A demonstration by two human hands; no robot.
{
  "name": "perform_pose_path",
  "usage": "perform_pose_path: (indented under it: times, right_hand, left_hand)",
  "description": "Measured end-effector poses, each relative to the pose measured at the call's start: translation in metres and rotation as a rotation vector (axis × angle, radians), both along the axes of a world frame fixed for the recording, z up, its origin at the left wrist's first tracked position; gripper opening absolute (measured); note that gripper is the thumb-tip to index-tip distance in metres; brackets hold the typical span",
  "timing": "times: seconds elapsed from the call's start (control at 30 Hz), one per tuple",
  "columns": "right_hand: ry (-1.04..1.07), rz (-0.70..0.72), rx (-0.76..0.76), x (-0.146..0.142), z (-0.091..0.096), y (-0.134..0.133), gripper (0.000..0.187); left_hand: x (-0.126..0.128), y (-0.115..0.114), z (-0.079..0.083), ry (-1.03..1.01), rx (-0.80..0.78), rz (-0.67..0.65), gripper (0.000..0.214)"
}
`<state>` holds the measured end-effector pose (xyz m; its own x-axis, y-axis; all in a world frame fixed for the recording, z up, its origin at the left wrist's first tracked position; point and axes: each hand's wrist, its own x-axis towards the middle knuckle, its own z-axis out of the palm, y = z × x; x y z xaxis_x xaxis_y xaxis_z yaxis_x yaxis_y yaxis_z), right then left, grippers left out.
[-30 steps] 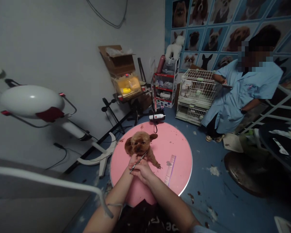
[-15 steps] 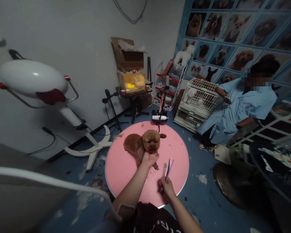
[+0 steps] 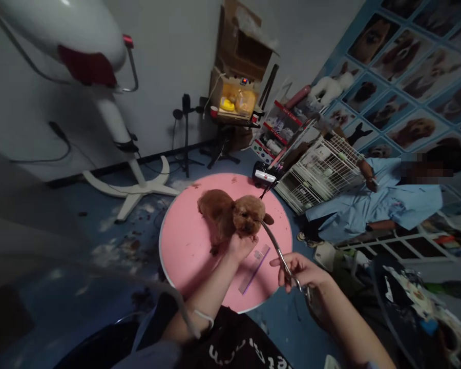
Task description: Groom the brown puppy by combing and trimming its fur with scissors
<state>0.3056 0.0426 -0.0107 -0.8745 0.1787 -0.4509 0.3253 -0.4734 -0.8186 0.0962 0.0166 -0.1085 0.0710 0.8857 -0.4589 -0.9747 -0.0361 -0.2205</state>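
Since half a second ago, the comb (image 3: 255, 269) has passed from the right hand (image 3: 301, 271) to the tabletop (image 3: 190, 251), and this hand has risen beside the dog (image 3: 217, 210) with the scissors (image 3: 278, 249). Its fingers are bent around the scissors' rings, the index finger stretched forward. The long axis of the scissors goes slantwise, from rings near the right edge of the tabletop toward the far edge; the tip is at the side of the dog's face, whether touching I cannot tell. The left hand (image 3: 244, 248) is turned palm up, cupped under the chin. The dog lies with its rump toward the far left edge, its face toward the near edge. The comb lies diagonally, from the near edge toward the right edge.

Behind the far edge, a black tray (image 3: 258, 168) carries a white bottle (image 3: 264, 176). Further back, a lighted case (image 3: 234, 80) contains a yellow object (image 3: 227, 104), and a cardboard box (image 3: 253, 59) above it holds clear plastic (image 3: 253, 25).
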Motion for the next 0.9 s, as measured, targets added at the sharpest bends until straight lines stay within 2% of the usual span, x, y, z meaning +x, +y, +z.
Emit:
perform_pose_path:
  times: [0.1,0.2,0.33,0.5,0.7,0.9]
  right_hand:
    - [-0.097,0.055,-0.001,-0.019,0.015,0.020,0.068]
    - [-0.184,0.067,0.025,-0.032,0.023,0.028,0.067]
    - [-0.235,0.069,0.056,-0.041,0.035,0.032,0.065]
    - [-0.271,0.091,0.053,-0.046,0.045,0.037,0.064]
    - [-0.312,0.108,0.020,-0.052,0.056,0.043,0.063]
    - [-0.365,0.121,0.054,-0.059,0.060,0.041,0.062]
  left_hand:
    - [-0.001,-0.003,0.006,-0.051,0.015,-0.022,0.028]
    - [0.001,-0.004,0.006,-0.026,0.064,-0.015,0.029]
    - [0.006,-0.003,-0.003,0.060,0.128,-0.035,0.028]
    - [0.011,0.000,-0.012,0.091,0.134,-0.065,0.031]
    - [0.013,0.002,-0.011,0.104,0.175,-0.072,0.034]
    - [0.012,0.001,-0.010,0.112,0.176,-0.082,0.031]
